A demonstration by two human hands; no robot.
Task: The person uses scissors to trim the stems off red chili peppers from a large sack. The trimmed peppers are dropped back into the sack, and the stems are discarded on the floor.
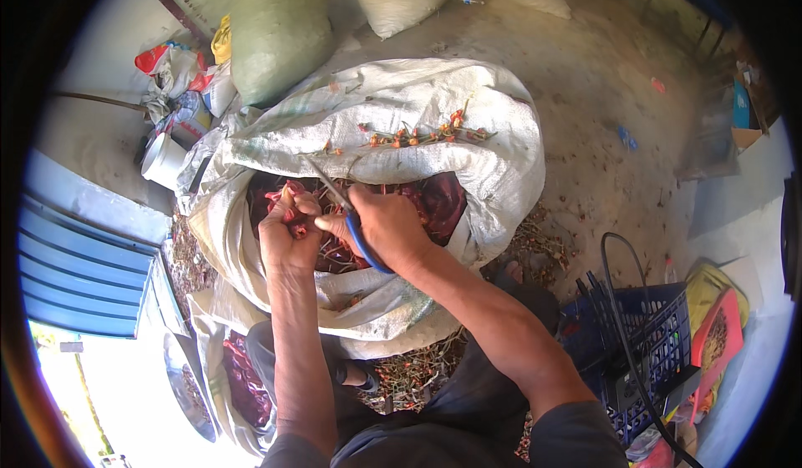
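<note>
A large white woven sack (pixel 501 186) stands before me with its rim rolled down, dark red dried chili peppers (pixel 438 205) inside. Over its mouth, my left hand (pixel 291 230) holds a small bunch of red peppers (pixel 291 201). My right hand (pixel 385 227) grips blue-handled scissors (pixel 352 217), whose blades point up and left, past the bunch; how far they are parted is not plain. The tip of my right thumb is near or against the left hand's fingers. Cut stem ends with orange-red caps (pixel 407 137) lie on the sack's far fold.
Full sacks (pixel 282 35) stand beyond, with a white bucket (pixel 164 162) at left. A second open sack of peppers (pixel 247 380) is at lower left. To the right are a blue plastic crate (pixel 664 324) with a black cable and a red scoop-like container (pixel 720 342). Stem scraps (pixel 413 368) litter the floor.
</note>
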